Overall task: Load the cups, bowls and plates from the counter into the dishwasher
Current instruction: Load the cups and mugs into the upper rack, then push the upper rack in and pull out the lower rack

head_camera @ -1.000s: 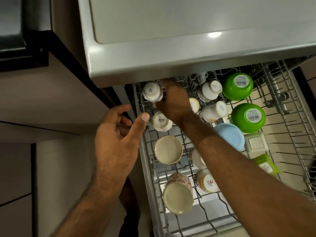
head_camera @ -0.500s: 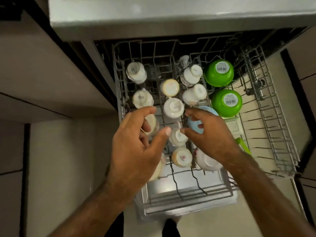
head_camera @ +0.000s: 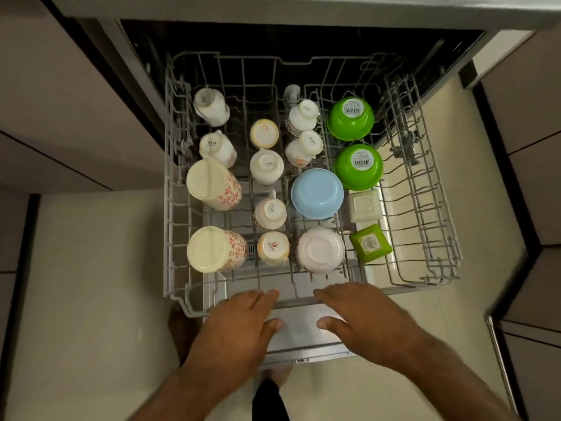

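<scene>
The dishwasher's upper wire rack (head_camera: 176, 226) is pulled out below me, full of upside-down dishes. Several white cups (head_camera: 266, 166) fill its left and middle rows, with two tall flowered mugs (head_camera: 212, 185) at the left. Two green bowls (head_camera: 350, 118), a blue bowl (head_camera: 317, 194) and a white bowl (head_camera: 320, 250) sit to the right, beside a small white square dish (head_camera: 363, 205) and a green one (head_camera: 369, 243). My left hand (head_camera: 239, 329) and my right hand (head_camera: 361, 317) hover at the rack's front edge, fingers spread, holding nothing.
The open dishwasher door (head_camera: 303, 338) lies under the rack's front. The counter edge (head_camera: 303, 9) overhangs at the top. Cabinet fronts (head_camera: 60, 117) flank both sides, with a metal handle (head_camera: 501, 366) at the lower right. The rack's right section (head_camera: 425, 208) holds nothing. Pale floor surrounds it.
Both hands have drawn back from among the cups to the rack's front edge. The view has pulled back and now shows the whole rack.
</scene>
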{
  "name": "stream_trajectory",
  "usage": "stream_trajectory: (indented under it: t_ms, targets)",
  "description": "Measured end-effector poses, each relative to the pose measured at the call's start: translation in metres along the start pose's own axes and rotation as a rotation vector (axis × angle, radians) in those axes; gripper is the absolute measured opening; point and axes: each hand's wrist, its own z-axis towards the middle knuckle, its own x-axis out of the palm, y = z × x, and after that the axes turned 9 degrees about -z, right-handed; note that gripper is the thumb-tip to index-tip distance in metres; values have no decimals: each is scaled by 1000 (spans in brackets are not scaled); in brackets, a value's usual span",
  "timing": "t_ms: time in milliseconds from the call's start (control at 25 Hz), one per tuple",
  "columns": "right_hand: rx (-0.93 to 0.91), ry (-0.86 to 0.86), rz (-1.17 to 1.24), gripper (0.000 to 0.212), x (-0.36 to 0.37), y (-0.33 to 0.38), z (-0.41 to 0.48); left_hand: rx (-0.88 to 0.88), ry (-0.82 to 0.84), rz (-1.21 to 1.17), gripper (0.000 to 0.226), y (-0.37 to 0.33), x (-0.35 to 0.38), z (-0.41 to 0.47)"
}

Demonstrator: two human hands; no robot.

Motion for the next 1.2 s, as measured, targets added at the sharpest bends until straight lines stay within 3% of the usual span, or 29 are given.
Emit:
stream_trajectory:
  t_ms: [120,240,400,840,1200]
  targets:
    - [-28,-132,-87,44,22,-6,6,64,-140,153,44,10,19,3]
    - [3,-331,-97,39,42,-21,13,84,-215,198,38,9,24,9]
    - [66,-511,-116,56,51,-31,16,73,-260,214,32,13,28,8]
    - [339,-597,-151,66,37,-41,49,94,-436,319,38,21,6,52]
    - [337,-665,-112,71,-24,-77,125,123,-504,376,43,39,-47,139]
